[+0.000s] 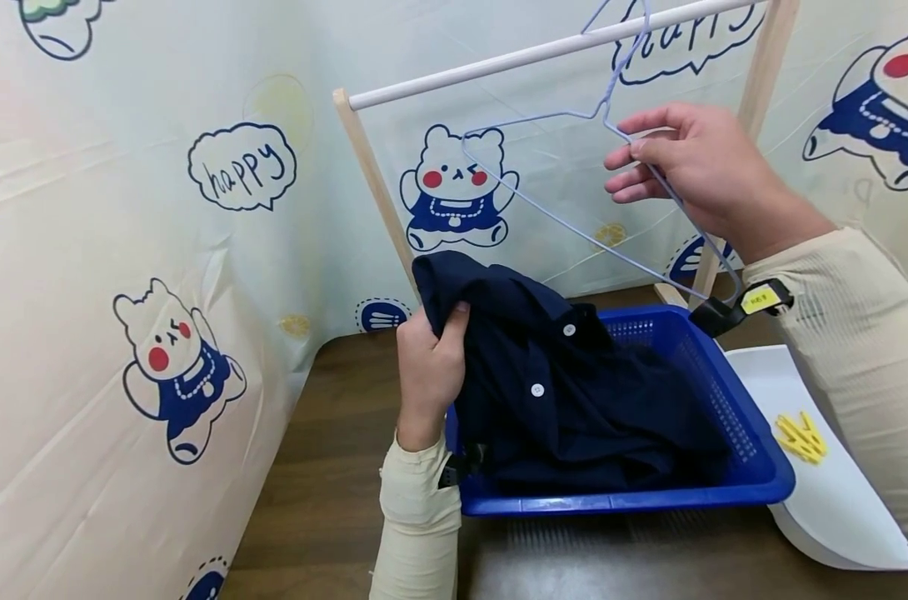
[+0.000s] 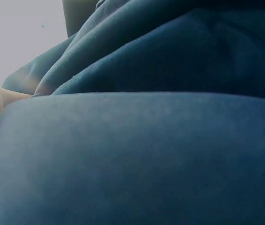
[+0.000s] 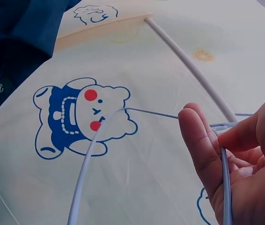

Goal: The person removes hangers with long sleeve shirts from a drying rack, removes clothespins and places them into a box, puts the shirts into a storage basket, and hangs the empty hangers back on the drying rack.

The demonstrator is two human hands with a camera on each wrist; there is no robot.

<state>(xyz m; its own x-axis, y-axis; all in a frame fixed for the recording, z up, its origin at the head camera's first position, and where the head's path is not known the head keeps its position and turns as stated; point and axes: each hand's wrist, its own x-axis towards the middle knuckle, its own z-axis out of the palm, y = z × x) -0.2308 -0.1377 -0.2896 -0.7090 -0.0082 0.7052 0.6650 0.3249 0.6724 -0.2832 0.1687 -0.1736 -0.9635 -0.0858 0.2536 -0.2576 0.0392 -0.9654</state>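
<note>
A dark navy shirt (image 1: 596, 400) with white buttons lies bunched in the blue basket (image 1: 619, 504). My left hand (image 1: 431, 358) grips its upper left part, thumb over the cloth, and lifts it above the basket's rim. In the left wrist view, navy cloth (image 2: 137, 154) fills most of the frame. A thin lilac wire hanger (image 1: 566, 221) is in my right hand (image 1: 686, 162), pinched between thumb and fingers on one shoulder near its neck. The right wrist view shows the same pinch on the hanger (image 3: 226, 187), with the shirt (image 3: 20, 51) at upper left.
Behind the basket stands a rack with a white rail (image 1: 484, 68) and wooden posts (image 1: 375, 179). Yellow clips (image 1: 802, 437) lie on a white surface (image 1: 836, 508) at right. A printed cloth (image 1: 162, 250) hangs around the brown table (image 1: 334, 467).
</note>
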